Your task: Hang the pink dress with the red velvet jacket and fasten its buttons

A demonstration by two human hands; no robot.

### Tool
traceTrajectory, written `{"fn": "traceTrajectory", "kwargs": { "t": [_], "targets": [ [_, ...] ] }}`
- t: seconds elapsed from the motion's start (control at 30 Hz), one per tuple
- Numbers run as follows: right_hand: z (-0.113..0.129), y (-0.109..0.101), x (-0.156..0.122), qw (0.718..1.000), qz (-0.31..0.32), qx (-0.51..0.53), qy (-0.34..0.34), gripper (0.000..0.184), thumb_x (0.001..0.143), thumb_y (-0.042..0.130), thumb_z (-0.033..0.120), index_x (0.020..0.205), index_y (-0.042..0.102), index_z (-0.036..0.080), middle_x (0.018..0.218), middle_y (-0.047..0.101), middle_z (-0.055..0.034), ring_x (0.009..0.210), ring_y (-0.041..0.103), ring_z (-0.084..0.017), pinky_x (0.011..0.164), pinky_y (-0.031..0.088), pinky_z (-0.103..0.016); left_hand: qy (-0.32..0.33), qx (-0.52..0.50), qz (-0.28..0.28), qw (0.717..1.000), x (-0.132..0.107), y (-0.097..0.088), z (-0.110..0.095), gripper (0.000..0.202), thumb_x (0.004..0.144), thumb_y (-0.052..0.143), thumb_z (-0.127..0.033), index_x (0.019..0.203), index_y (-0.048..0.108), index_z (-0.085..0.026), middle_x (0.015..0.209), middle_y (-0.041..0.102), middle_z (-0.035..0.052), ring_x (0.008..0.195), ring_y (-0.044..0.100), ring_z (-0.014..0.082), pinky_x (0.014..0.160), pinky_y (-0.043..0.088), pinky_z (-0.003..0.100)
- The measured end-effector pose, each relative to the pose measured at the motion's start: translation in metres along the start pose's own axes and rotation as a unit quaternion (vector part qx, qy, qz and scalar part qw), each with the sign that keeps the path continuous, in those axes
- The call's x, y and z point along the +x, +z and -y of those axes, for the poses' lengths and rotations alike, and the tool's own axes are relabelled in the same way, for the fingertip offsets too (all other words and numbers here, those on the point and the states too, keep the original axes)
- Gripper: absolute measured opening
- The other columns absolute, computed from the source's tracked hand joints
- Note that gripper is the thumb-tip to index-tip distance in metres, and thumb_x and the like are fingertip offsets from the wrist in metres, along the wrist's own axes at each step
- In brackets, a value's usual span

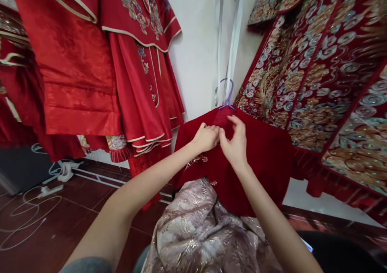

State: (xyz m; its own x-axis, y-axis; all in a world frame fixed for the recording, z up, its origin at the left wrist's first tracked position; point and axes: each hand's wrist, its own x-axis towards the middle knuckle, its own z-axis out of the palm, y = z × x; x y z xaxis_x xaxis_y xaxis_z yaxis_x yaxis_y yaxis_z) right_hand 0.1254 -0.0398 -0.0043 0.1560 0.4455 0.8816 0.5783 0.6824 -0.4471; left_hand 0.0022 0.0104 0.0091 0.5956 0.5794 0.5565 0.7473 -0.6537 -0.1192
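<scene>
A dark red velvet jacket (263, 160) hangs in front of me on a purple hanger (230, 92). Small beaded ornaments (204, 159) decorate its front. My left hand (207, 137) is closed at the jacket's neckline, its fingers pinching the edge of the cloth. Right beside it is my right hand (237, 142), thumb tip against the left fingertips and index finger curved apart from the thumb. Anything small between the fingertips is too fine to make out. Below the jacket, shiny silver-pink patterned fabric (193, 228) lies bunched over my lap.
Red garments with cream piping (142, 83) hang at the left. A heavily embroidered red garment (317, 79) hangs at the right. White metal bars (232, 35) rise behind the hanger. White cables (30, 212) and a power strip (50, 191) lie on the brown tiled floor.
</scene>
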Motion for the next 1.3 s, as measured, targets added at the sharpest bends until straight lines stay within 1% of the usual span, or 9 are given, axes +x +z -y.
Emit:
{"fn": "traceTrajectory", "kwargs": {
  "t": [0.13,0.27,0.37,0.53,0.67,0.77,0.87,1.1,1.3],
  "targets": [
    [0.007,0.021,-0.016,0.981,0.164,0.057,0.088,0.064,0.089,0.046,0.047,0.138,0.037,0.007,0.143,0.040,-0.0212,0.134,0.037,-0.027,0.111,0.029,-0.042,-0.053,0.001,0.008,0.999,-0.002,0.004,0.010,0.022,0.079,0.048,-0.016,0.097,0.060,-0.012,0.090,0.065,0.0160,0.088,0.057,0.0299,0.096,0.024,0.047],
    [-0.006,0.026,-0.029,0.966,0.162,-0.014,0.202,0.096,0.082,0.046,0.063,0.142,0.022,-0.009,0.148,0.012,-0.0375,0.141,0.006,-0.043,0.111,0.009,-0.056,-0.053,-0.087,-0.036,0.994,-0.011,-0.003,0.024,0.018,0.081,0.045,-0.020,0.087,0.062,-0.015,0.078,0.064,0.0147,0.090,0.055,0.0303,0.100,0.020,0.047],
    [-0.025,0.007,-0.032,0.967,0.148,-0.087,0.189,0.107,0.075,0.054,0.064,0.142,0.018,-0.010,0.146,0.012,-0.0405,0.138,0.011,-0.048,0.108,0.014,-0.060,-0.041,-0.062,-0.043,0.996,-0.021,-0.013,0.034,0.027,0.085,0.039,-0.023,0.092,0.063,-0.012,0.090,0.064,0.0196,0.096,0.055,0.0315,0.100,0.021,0.048],
    [-0.058,-0.050,-0.033,0.950,0.184,-0.244,0.069,0.097,0.080,0.049,0.061,0.144,0.020,-0.007,0.143,0.029,-0.0358,0.133,0.032,-0.044,0.104,0.031,-0.055,-0.043,0.031,-0.020,0.998,-0.042,-0.014,0.033,0.042,0.087,0.040,-0.032,0.117,0.060,-0.010,0.126,0.055,0.0245,0.121,0.044,0.0389,0.100,0.023,0.053],
    [-0.069,-0.089,-0.030,0.902,0.249,-0.349,0.056,0.083,0.088,0.041,0.054,0.141,0.025,-0.007,0.130,0.046,-0.0340,0.118,0.051,-0.040,0.094,0.043,-0.047,-0.134,0.142,0.046,0.980,-0.055,-0.011,0.016,0.059,0.087,0.042,-0.038,0.141,0.041,-0.013,0.148,0.036,0.0161,0.135,0.027,0.0413,0.109,0.012,0.058],
    [-0.071,-0.109,-0.020,0.873,0.272,-0.402,0.055,0.068,0.091,0.036,0.050,0.133,0.039,-0.003,0.119,0.055,-0.0294,0.107,0.058,-0.036,0.088,0.047,-0.043,-0.196,0.241,0.081,0.947,-0.053,-0.014,0.009,0.061,0.089,0.039,-0.035,0.147,0.031,-0.016,0.152,0.031,0.0096,0.138,0.019,0.0425,0.111,-0.007,0.060],
    [-0.077,-0.125,-0.004,0.852,0.272,-0.445,0.053,0.062,0.093,0.031,0.051,0.129,0.046,0.003,0.114,0.059,-0.0254,0.101,0.061,-0.036,0.082,0.048,-0.043,-0.225,0.277,0.089,0.930,-0.046,-0.021,0.015,0.057,0.091,0.030,-0.024,0.147,0.031,-0.014,0.145,0.043,0.0114,0.138,0.020,0.0427,0.108,-0.014,0.063],
    [-0.105,-0.141,0.036,0.850,0.253,-0.462,-0.017,0.064,0.090,0.031,0.060,0.127,0.050,0.011,0.119,0.056,-0.0198,0.107,0.056,-0.035,0.086,0.045,-0.044,-0.261,0.215,0.078,0.938,-0.037,-0.034,0.046,0.055,0.087,0.041,-0.032,0.140,0.041,-0.016,0.138,0.050,0.0137,0.136,0.023,0.0449,0.102,-0.013,0.071],
    [-0.123,-0.136,0.066,0.874,0.313,-0.370,0.026,0.061,0.083,0.034,0.069,0.091,0.063,0.016,0.093,0.062,-0.0131,0.090,0.060,-0.027,0.081,0.045,-0.036,-0.296,0.129,0.146,0.935,-0.029,-0.043,0.061,0.058,0.083,0.045,-0.047,0.132,0.042,-0.015,0.134,0.052,0.0195,0.130,0.034,0.0441,0.099,0.000,0.077]
  ]
}}
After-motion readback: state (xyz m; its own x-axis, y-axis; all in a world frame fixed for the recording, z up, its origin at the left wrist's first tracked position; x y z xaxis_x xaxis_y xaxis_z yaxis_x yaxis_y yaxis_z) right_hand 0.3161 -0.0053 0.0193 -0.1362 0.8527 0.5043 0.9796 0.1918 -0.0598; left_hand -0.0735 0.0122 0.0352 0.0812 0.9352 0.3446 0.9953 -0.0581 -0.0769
